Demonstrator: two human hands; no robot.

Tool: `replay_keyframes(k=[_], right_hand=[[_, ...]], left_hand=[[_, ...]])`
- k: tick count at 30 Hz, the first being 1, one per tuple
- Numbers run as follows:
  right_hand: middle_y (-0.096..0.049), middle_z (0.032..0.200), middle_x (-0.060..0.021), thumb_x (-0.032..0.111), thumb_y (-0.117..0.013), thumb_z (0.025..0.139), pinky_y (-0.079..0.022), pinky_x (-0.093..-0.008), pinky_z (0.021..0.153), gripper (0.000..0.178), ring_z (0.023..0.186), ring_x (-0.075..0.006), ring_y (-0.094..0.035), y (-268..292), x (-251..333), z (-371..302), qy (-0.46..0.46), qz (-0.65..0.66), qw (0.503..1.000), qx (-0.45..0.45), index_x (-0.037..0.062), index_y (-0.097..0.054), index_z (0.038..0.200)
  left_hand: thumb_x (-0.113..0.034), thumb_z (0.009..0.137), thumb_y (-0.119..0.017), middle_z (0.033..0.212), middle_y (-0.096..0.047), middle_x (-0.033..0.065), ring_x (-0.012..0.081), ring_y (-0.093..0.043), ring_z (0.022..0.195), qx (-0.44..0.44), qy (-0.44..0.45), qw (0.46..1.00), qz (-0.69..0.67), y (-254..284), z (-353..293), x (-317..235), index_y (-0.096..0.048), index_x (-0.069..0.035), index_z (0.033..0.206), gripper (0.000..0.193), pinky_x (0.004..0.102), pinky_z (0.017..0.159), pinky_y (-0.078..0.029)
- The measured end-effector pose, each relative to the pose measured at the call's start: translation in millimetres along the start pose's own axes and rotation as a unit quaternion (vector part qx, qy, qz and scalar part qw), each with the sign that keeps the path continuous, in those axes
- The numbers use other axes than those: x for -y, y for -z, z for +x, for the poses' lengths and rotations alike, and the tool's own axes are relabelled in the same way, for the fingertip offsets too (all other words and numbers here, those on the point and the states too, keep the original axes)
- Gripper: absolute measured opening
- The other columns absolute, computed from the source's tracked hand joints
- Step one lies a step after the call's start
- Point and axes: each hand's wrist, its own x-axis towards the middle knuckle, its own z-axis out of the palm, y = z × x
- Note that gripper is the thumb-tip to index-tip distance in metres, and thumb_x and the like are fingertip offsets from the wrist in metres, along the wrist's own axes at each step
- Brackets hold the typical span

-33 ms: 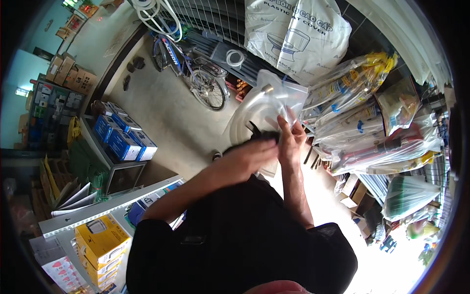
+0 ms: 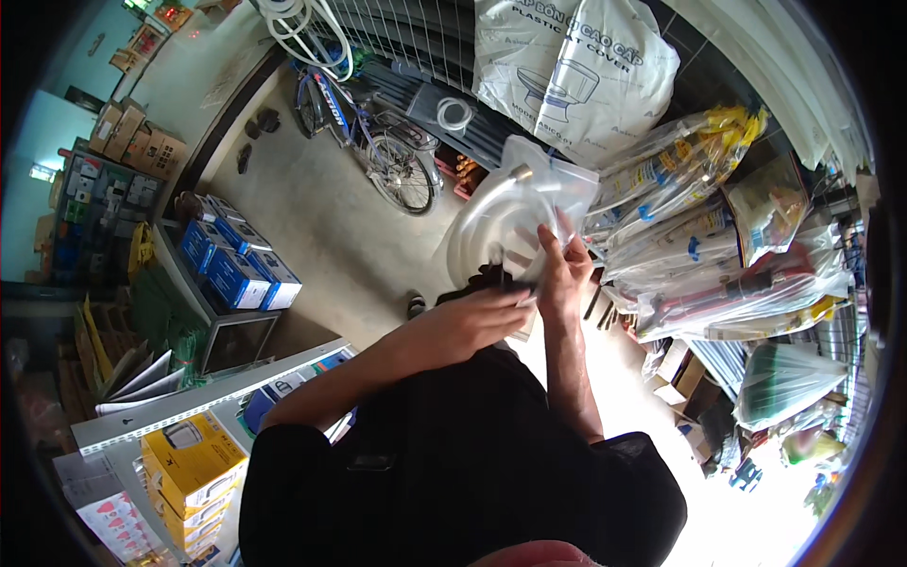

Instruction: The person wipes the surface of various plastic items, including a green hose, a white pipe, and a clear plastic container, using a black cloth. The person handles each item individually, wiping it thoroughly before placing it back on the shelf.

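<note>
In front of me hangs a clear plastic bag (image 2: 534,180) with a coiled whitish hose (image 2: 463,231) inside, a metal end fitting (image 2: 520,173) showing near its top. My right hand (image 2: 564,274) grips the bag's right side between thumb and fingers. My left hand (image 2: 482,317) reaches across my body to the lower part of the bag, fingers closed together. Between that hand and the hose is a black, soft-looking thing (image 2: 489,277), partly hidden and blurred. The left hand appears to hold it; its kind cannot be made out.
A bicycle (image 2: 373,142) stands ahead by a wire rack. Bagged hoses (image 2: 680,189) hang at the right, beside a large white printed bag (image 2: 576,76). Blue boxes (image 2: 236,274) sit on a cabinet at left; yellow boxes (image 2: 194,454) fill a shelf near my left elbow.
My left hand has shifted slightly down and left, and the black thing has changed shape beside it. The right hand keeps its grip on the bag.
</note>
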Motion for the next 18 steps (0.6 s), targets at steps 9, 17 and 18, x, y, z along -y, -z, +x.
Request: replay_keyframes(k=[9,17,18], right_hand=[[-0.066,0.135,-0.0198,0.006,-0.063,0.105,-0.069,-0.0515,0.084,0.048,0.116,-0.0384,-0.071,-33.5,21.4,-41.7,-0.114,0.007,0.983,0.145,-0.0028,-0.051,0.151],[-0.068,0.130,-0.0200,0.012,-0.067,0.104,-0.070,-0.0513,0.078,0.051,0.110,-0.0380,-0.074,-11.4,34.0,-23.9,-0.039,0.028,0.999,0.009,-0.0035,-0.051,0.150],[-0.069,0.128,-0.0196,0.013,-0.067,0.104,-0.070,-0.0513,0.078,0.050,0.108,-0.0359,-0.074,-9.5,38.6,-15.2,-0.008,0.027,0.999,-0.026,-0.0036,-0.052,0.149]], left_hand=[[0.022,0.069,-0.047,0.156,-0.055,0.0133,0.0320,-0.041,0.153,-0.330,0.152,0.930,-0.050,73.3,41.5,96.1,-0.062,-0.002,0.144,0.080,0.0418,0.125,-0.037],[0.022,0.072,-0.045,0.137,-0.068,0.0211,0.0312,-0.067,0.128,-0.289,0.258,0.867,-0.314,33.8,-15.0,66.7,-0.067,0.002,0.134,0.069,0.0380,0.112,-0.048],[0.019,0.074,-0.048,0.134,-0.070,0.0206,0.0288,-0.068,0.124,-0.209,0.268,0.901,-0.270,-9.0,-50.0,69.7,-0.067,0.003,0.133,0.064,0.0380,0.110,-0.050]])
